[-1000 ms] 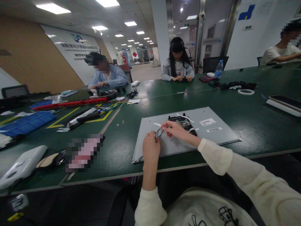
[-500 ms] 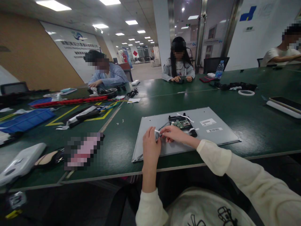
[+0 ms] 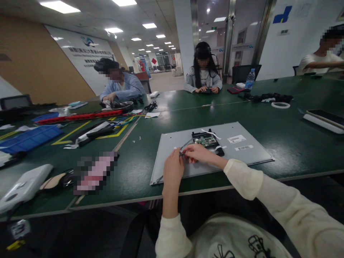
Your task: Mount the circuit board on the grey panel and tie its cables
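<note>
A flat grey display panel (image 3: 252,138) lies face down in front of me, with a green circuit board (image 3: 206,141) in a black bracket on its back. A thin grey cable (image 3: 186,144) runs from the board's left side to my fingers. My left hand (image 3: 173,166) is closed in a pinch at the cable's end, over the panel's left part. Right against it, my right hand (image 3: 199,154) pinches the same cable, its fingertips partly hidden. A small white strip (image 3: 175,147) shows just beyond my left fingers. White tape (image 3: 212,134) lies across the bracket.
A pink item (image 3: 98,172), blurred out, and a white device (image 3: 25,186) lie to the left, near a blue basket (image 3: 32,138). A phone (image 3: 326,120) rests at the right. Co-workers sit across the table, one behind a water bottle (image 3: 250,79).
My left fingers have curled in and dipped slightly. The white strip that showed between both hands is now mostly covered, with a bit visible beyond the left fingers. The panel stays put.
</note>
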A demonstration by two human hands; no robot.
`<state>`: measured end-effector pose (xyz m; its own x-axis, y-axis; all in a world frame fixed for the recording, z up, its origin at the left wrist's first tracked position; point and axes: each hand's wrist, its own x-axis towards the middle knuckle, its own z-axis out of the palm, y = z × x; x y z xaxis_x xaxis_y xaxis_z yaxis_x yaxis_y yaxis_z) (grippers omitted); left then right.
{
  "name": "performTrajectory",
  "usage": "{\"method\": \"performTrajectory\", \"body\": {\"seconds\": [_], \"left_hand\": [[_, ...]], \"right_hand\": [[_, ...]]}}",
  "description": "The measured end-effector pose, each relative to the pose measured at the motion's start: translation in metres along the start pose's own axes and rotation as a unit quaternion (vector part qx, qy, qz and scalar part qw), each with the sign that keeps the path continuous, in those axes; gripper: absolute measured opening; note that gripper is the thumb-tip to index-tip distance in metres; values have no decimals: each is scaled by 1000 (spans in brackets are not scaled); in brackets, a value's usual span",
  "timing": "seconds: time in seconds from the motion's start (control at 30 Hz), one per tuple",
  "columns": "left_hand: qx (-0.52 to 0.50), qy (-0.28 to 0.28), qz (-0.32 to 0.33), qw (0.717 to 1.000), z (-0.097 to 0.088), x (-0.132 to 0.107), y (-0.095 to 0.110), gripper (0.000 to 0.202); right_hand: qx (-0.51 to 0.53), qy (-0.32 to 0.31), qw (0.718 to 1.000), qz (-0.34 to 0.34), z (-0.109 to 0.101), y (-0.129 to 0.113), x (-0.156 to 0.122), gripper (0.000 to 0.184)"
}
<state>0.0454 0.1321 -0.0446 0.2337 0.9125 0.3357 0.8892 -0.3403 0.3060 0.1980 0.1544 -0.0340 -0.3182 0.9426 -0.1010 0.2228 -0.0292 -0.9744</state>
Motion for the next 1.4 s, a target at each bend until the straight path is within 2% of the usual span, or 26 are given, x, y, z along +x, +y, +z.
{"method": "performTrajectory", "body": {"seconds": [0.2, 0.37, 0.5, 0.67, 0.8, 0.87, 0.93, 0.97, 1.07, 1.13, 1.23, 1.4], "left_hand": [[43, -26, 30, 998, -7, 1, 5, 37], [50, -35, 11, 998, -13, 1, 10, 38], [46, -33, -12, 998, -10, 1, 11, 38], [47, 1, -81, 996, -2, 1, 24, 46], [82, 8, -77, 994, 1, 1, 33, 48], [91, 7, -77, 993, 1, 2, 33, 48], [93, 7, -79, 993, 0, 3, 31, 49], [92, 7, -79, 993, -1, 3, 30, 49], [85, -1, -82, 993, -3, 3, 29, 52], [78, -8, -84, 993, -5, 3, 30, 53], [64, -9, -82, 995, -5, 2, 30, 55], [33, 23, -73, 997, 1, 0, 25, 66]], "right_hand": [[-90, 5, 996, -26, -3, 0, 1, 25], [-167, 34, 984, -52, -2, -6, -3, 24], [-165, 32, 985, -46, -2, -9, -12, 25], [-144, 35, 988, -30, -5, -5, -20, 29], [-146, 8, 989, -30, -7, 0, -32, 33], [-171, -12, 984, -51, -8, 2, -43, 35], [-237, -14, 964, -118, -12, 2, -55, 31], [-281, -7, 946, -164, -15, 1, -61, 27], [-402, -11, 866, -298, -30, 0, -75, 25], [-450, -41, 820, -351, -44, 1, -81, 31], [-504, -51, 786, -354, -64, 5, -84, 48], [-548, -52, 774, -312, -87, 17, -85, 67]]}}
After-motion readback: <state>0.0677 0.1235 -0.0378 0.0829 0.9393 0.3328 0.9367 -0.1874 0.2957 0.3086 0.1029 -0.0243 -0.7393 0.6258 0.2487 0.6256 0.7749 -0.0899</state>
